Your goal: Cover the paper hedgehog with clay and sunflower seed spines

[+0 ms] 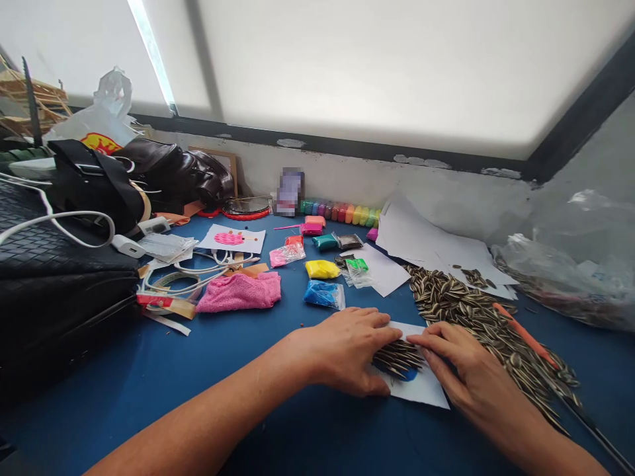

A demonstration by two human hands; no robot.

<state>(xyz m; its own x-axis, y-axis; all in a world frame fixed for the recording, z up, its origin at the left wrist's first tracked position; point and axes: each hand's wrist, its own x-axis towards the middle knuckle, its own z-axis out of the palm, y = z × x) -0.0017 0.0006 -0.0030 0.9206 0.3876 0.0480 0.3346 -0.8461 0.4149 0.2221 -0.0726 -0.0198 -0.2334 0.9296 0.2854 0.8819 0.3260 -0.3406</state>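
Note:
A white paper card point(421, 391) lies on the blue table, bearing a patch of blue clay point(409, 375) with sunflower seeds point(397, 358) set in it side by side, their tips pointing right and toward me. My left hand point(350, 350) rests over the card's left side, fingers stretched forward and thumb apart at the near edge, partly covering the seeds. From the right, my right hand point(459, 363) reaches in with thumb and forefinger close together at the right end of the seeds. Whatever is between those fingertips is too small to make out. A large pile of loose sunflower seeds point(456, 301) spreads beyond my right hand.
An orange-handled tool point(526, 336) lies across the seed pile. Ahead are blue point(323, 294) and yellow point(322, 269) clay packets, and white sheets point(431, 241). Leftward are a pink cloth point(241, 292), a card with pink clay point(233, 238), cables and a black bag point(64, 284).

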